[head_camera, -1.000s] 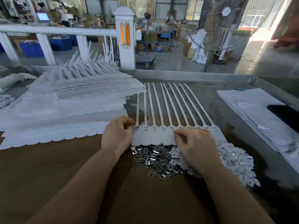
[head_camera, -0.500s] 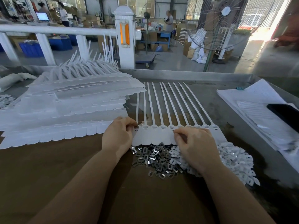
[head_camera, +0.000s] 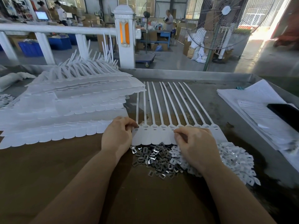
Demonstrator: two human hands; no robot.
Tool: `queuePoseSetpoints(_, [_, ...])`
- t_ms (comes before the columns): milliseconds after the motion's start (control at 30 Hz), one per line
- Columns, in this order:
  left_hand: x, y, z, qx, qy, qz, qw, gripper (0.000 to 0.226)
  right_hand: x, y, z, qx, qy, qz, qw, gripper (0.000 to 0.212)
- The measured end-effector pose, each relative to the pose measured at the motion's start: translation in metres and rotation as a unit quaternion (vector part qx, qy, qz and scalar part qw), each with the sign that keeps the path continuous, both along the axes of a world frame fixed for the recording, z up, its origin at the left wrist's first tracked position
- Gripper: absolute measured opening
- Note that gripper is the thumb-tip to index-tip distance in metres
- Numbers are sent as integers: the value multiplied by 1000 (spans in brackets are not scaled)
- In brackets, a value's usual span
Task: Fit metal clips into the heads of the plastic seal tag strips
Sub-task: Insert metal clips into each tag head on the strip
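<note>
Head view: one joined row of ten seal tag strips (head_camera: 155,135) lies mid-desk, long axis toward the far edge, tails pointing away, heads nearest the person. Left hand (head_camera: 119,135) pinches the leftmost head; right hand (head_camera: 196,146) pinches a head mid-row. Metal clips (head_camera: 155,157) heaped against the heads, uncountable.

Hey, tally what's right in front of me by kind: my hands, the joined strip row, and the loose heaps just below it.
Hands: 2, left hand and right hand
Joined strip row: 1
Metal clip heap: 1
White plastic piece heap: 1
Total: 5
</note>
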State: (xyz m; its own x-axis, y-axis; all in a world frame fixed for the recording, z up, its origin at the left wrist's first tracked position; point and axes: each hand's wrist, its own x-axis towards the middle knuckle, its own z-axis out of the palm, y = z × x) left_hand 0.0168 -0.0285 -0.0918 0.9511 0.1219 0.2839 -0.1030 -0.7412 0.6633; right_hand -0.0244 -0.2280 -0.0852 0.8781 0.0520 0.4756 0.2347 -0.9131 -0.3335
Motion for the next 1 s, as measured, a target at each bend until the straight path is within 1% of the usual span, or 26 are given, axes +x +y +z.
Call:
queuePoseSetpoints(100, [0,-1,0,3,1,-3,1000,27,0,0,0,1,0,1,1000,17])
queuePoseSetpoints(267, [-1,-1,1,-23,-14,15,1000,23,0,0,0,3,3,0,1000,17])
queuePoseSetpoints(433, [-1,-2,1,1,2,8,1000,27,-1,0,1,3,5,4,1000,16])
queuePoseSetpoints(633, [-3,-2,2,2,-1,10,1000,26,-2,0,2,5,-1,3,1000,16])
queuePoseSetpoints(867, [-2,-3,1,30,12,-1,999,30,-1,0,1,8,5,6,1000,17])
queuePoseSetpoints(1000, [-3,-2,0,14,-1,0,1000,29,-2,0,1,8,5,6,1000,16])
